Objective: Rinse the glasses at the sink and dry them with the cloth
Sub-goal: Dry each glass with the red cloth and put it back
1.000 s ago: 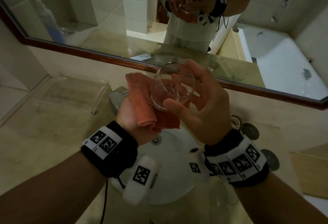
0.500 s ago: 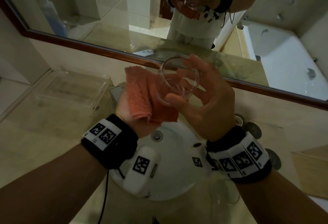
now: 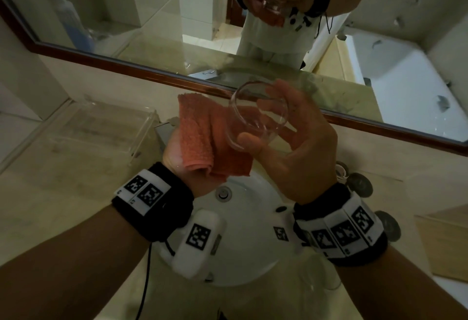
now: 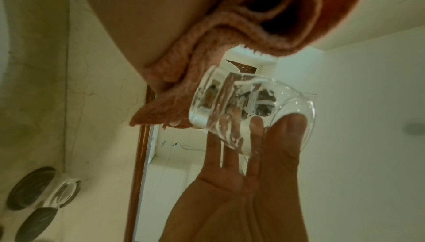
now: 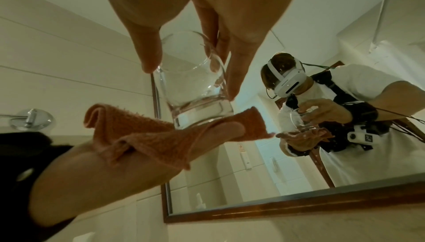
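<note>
My right hand (image 3: 271,122) grips a clear glass tumbler (image 3: 235,117) over the sink, thumb on the near side and fingers on the far side. The glass tilts with its mouth toward me. Its thick base (image 5: 202,115) rests on an orange cloth (image 3: 202,137) that lies across my upturned left hand (image 3: 174,152). The left fingers (image 5: 220,129) stretch straight under the cloth. In the left wrist view the glass (image 4: 241,109) sits against the cloth's edge (image 4: 184,89). The round white sink (image 3: 253,221) lies below both hands.
A clear acrylic tray (image 3: 101,127) stands on the counter at left. Dark round coasters (image 3: 359,182) sit to the right of the basin, one bearing another glass (image 4: 66,193). The mirror (image 3: 152,41) runs along the back wall close behind the hands.
Both hands, with glass and cloth, have drifted slightly up and toward the mirror. The holds look the same.
</note>
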{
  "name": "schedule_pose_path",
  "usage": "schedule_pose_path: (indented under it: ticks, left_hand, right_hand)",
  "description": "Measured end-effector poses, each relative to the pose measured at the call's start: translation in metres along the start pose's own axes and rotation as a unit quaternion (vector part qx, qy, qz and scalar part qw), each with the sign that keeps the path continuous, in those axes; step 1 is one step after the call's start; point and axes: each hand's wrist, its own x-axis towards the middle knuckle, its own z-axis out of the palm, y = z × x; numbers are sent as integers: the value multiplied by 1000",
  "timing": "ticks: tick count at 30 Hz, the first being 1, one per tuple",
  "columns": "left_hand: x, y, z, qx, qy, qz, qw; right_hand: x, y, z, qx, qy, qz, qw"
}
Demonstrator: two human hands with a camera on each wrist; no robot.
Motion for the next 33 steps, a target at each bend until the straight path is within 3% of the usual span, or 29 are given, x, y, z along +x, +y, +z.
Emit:
schedule_pose_path:
  ticks: [6,13,19,24,28,33]
  left_hand:
    - [4,-9,9,132,-7,46,990]
    - [6,-12,3,149,-26,68,986]
    - [1,-9,2,179,-28,79,980]
    - [2,-12,-4,273,-30,178,945]
    - [-6,-15,7,377,-36,182,907]
    - [-5,-13,6,442,-39,174,879]
  right_hand:
    - [-4,5,0,-37,5,9,999]
    - [1,10,5,-194,31,-35,980]
    - [2,21,9,-202,-9,-54,978]
    - [3,28,9,-258,-36,-72,963]
    - [4,28,12,-303,-51,-136,942]
    - [8,35,12,-324,-94,-161,927]
